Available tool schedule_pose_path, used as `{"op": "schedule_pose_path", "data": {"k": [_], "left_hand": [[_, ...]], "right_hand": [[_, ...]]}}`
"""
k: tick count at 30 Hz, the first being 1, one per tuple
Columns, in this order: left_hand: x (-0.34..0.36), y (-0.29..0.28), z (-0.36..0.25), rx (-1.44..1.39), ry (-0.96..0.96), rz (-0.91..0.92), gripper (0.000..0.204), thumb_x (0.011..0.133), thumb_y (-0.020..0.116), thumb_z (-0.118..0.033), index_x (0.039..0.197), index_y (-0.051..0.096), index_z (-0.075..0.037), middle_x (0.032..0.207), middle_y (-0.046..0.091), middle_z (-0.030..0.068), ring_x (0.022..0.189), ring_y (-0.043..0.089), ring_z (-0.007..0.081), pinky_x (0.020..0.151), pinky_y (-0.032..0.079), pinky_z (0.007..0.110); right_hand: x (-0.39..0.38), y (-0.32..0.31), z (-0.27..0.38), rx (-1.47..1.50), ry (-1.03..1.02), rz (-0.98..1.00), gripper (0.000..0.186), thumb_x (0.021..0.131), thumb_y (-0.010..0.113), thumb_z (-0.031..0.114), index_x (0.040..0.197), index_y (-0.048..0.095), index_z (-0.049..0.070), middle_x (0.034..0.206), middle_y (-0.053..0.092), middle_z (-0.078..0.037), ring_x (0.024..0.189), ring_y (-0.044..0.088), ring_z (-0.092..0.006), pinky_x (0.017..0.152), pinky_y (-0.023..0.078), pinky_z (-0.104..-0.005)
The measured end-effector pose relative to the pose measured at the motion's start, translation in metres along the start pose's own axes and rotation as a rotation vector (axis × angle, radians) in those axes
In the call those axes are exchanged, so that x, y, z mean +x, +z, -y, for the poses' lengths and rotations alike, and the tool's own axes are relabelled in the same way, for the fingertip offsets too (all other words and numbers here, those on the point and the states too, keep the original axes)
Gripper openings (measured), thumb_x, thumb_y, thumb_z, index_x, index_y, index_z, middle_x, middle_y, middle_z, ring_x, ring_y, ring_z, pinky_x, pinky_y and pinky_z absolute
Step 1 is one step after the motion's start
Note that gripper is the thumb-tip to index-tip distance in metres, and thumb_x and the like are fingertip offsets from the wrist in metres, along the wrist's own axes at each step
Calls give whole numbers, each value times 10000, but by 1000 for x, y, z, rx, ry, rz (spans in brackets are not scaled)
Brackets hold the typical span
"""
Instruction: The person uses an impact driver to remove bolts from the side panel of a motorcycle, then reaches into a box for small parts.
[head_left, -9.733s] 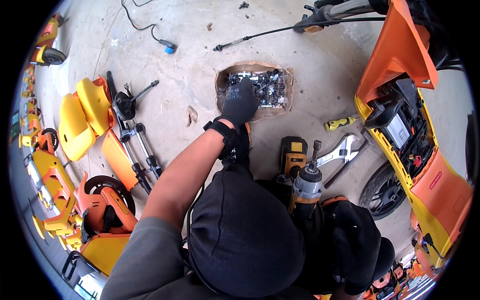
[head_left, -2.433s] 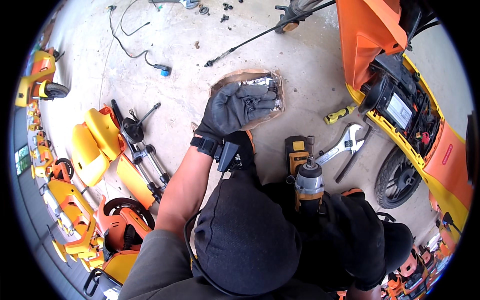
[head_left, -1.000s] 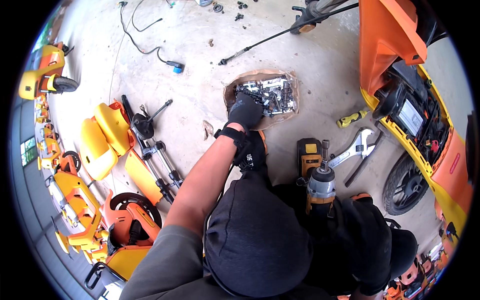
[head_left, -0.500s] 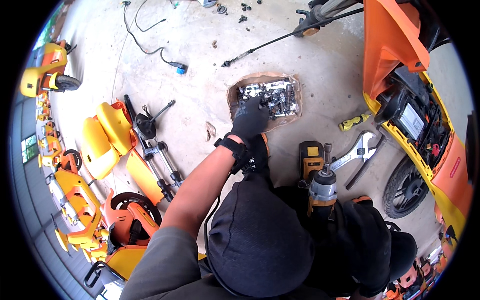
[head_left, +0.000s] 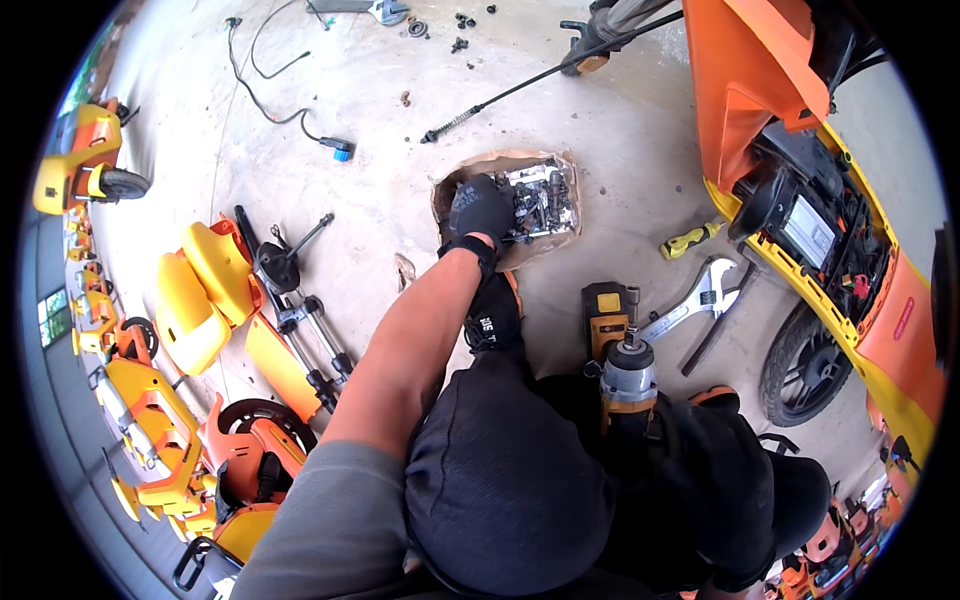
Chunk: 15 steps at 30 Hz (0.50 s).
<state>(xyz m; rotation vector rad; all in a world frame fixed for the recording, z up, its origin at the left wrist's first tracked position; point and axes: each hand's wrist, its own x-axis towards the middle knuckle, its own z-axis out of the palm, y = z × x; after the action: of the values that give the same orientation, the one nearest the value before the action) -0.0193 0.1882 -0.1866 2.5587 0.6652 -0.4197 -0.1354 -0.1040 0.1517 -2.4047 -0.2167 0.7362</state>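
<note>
My left hand (head_left: 482,208), in a dark glove, reaches down into the left side of an open brown cardboard box (head_left: 578,200). Metal sockets and small fittings (head_left: 540,198) fill the box. The fingers point down and are hidden beneath the back of the hand. At the lower right my right hand (head_left: 700,470), in a black glove, closes around the body of a yellow-and-grey impact wrench (head_left: 629,380). The wrench's drive end points away from me, up off my lap. My shoe (head_left: 496,318) stands just below the box.
Right of the box lie a yellow-handled tool (head_left: 690,240), a large adjustable wrench (head_left: 690,300), a dark bar (head_left: 715,335) and a yellow-and-black battery block (head_left: 607,310). An orange-and-yellow scooter (head_left: 860,270) stands at right. Seat parts (head_left: 205,290) and a fork (head_left: 310,340) lie left.
My left hand has shifted to the box's left side, uncovering more fittings. The long piece on the impact wrench's tip no longer shows; only a short drive end does. The view has shifted slightly.
</note>
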Motion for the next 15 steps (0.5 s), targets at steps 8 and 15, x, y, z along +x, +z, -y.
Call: {"op": "schedule_pose_path", "data": {"k": [8,15], "left_hand": [[-16,-23,25,-254,119,-30,254,909,612,-248,853,675,-7,864,682,225,809,661,371,737,516,455],[-53,-124,17,-1078,152,638,241,1048,508,-267,1079,608,-50,953,639,27,703,540,57,559,418,168]], "right_hand": [[-7,-6,3,-15,-6,-50,442,758,764,83,1176,642,9,1019,669,-174,929,657,-348,813,537,-402],[-38,-35,-24,159,96,-394,424,788,722,17,1203,638,-2,998,676,-144,867,665,-240,789,532,-332]]}}
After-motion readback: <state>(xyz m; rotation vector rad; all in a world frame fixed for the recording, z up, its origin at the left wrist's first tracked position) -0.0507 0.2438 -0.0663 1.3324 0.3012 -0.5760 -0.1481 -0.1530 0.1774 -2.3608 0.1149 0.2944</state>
